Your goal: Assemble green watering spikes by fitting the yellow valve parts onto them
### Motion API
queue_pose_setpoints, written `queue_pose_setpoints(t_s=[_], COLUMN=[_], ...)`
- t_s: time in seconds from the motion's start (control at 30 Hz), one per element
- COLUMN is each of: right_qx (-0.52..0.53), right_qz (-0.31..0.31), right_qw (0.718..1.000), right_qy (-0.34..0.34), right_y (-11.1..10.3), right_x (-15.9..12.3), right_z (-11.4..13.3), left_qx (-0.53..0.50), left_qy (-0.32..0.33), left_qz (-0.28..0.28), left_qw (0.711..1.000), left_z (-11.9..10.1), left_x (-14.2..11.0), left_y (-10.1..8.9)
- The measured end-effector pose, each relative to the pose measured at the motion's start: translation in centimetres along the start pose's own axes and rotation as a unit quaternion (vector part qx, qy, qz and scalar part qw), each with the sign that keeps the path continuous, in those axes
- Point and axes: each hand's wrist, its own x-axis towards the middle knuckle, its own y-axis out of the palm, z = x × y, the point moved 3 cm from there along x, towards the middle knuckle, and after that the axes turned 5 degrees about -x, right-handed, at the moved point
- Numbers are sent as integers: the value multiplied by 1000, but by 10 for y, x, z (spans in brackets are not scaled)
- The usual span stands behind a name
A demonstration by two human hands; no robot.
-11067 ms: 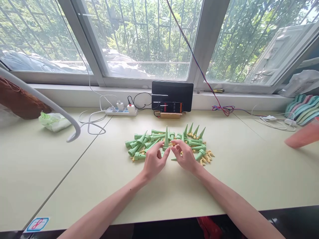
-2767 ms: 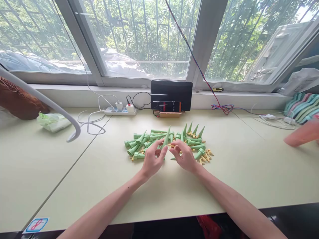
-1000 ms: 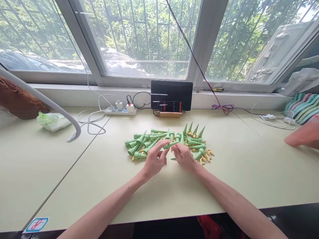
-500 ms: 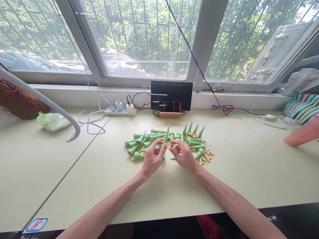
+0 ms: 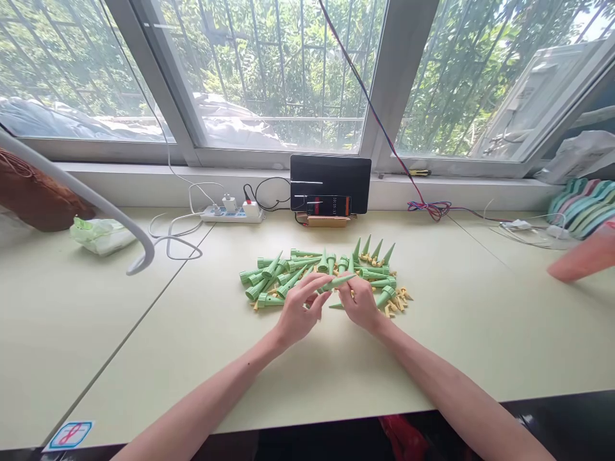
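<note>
A green plastic spike [image 5: 340, 280] lies nearly level in the fingers of my left hand [image 5: 298, 310], its point towards the right. My right hand [image 5: 360, 306] is closed beside it, under the spike's pointed end; whatever its fingers pinch is hidden. Around both hands spreads a pile of similar hollow green spikes [image 5: 271, 299] with ribbed collars. Several green spikes stand upright [image 5: 366, 246] at the back right of the pile. Small yellow plastic pieces [image 5: 400, 299] lie loose at the right, and others show among the spikes.
Behind the pile, a phone [image 5: 329, 205] leans before a black tablet [image 5: 331, 176]. A power strip [image 5: 233, 214] with white cables sits left of them. A white curved tube [image 5: 120, 218] crosses the left side. Bundled red-blue wire [image 5: 430, 210] lies at the back right.
The spike in my left hand has tipped from upright to nearly level, its point swinging right. My right hand has shifted slightly right, and its fingers are now partly behind the spike.
</note>
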Motion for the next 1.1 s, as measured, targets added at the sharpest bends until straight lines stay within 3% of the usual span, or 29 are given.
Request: queue_pose_setpoints(t_s=[0.13,0.27,0.43,0.6,0.83,1.1], right_qx=[3,0,37,8,0,24], right_qz=[9,-3,14,10,15,59], right_qw=[1000,1000,998,1000,1000,998], right_qy=[6,26,59,21,8,-2], right_y=[2,1,1,1,1,6], right_x=[0,1,2,3,3,-2], right_z=[-4,-5,1,4,1,-4], left_qx=[42,64,36,-12,-18,-45], left_qy=[43,32,-36,-109,-97,-55], left_qz=[13,-2,-52,-89,-71,-8], left_qw=[998,997,997,990,993,997], left_z=[0,-2,-4,0,0,1], left_x=[-1,0,2,1,1,4], left_y=[2,2,-2,-5,-4,-3])
